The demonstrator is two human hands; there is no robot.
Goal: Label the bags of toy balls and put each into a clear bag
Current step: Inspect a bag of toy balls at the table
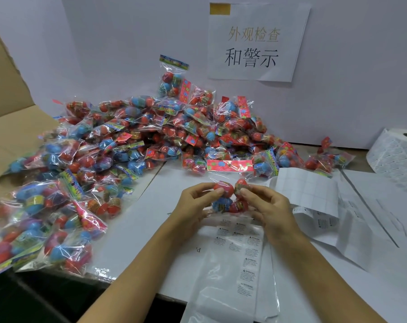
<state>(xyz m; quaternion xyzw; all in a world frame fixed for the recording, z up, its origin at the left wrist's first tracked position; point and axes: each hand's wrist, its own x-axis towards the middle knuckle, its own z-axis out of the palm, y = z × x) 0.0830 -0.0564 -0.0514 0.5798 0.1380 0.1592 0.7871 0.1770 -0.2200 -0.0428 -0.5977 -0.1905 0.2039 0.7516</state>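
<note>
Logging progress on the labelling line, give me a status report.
Left hand and right hand both pinching one ball bag. Held over the clear bags, not yet inside. Label strip beside right hand. Nothing in the way.

A single wide-angle view comes from the person's head, looking forward and down across the desk [132, 220]. Both forearms enter from the bottom edge, the left hand [193, 206] and right hand [267, 206] meeting close below the lens at lower centre. The white wall [128, 43] with a paper notice [256, 43] fills the top of the frame. Straight edges bow toward the borders.
</note>
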